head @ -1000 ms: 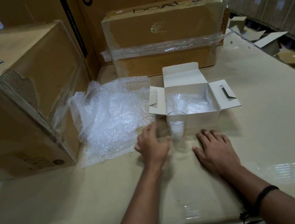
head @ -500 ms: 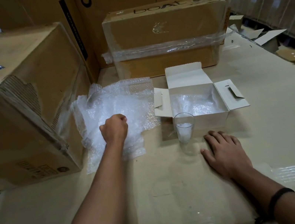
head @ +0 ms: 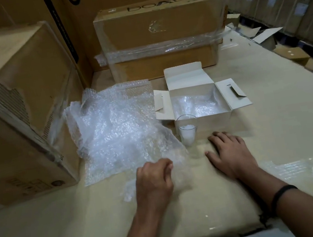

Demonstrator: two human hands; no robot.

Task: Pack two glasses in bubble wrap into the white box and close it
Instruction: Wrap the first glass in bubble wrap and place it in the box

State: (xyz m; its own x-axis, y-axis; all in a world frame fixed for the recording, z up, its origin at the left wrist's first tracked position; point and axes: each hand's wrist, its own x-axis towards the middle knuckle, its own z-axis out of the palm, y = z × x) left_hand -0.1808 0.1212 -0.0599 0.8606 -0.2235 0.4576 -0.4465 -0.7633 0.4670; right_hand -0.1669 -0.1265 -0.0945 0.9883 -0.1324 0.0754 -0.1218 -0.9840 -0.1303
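1. The left hand (head: 154,178) grips a bubble wrap (head: 116,133) sheet, its fingers curled around the near edge.
2. The right hand (head: 230,153) lies flat on the surface (head: 276,119), fingers straight and holding nothing.
3. The glass (head: 187,131) stands upright just beyond both hands' fingertips, in front of the open white box (head: 217,117).
4. Likely step: wrapping this glass. The next move calls for spreading the sheet and laying the glass on it.
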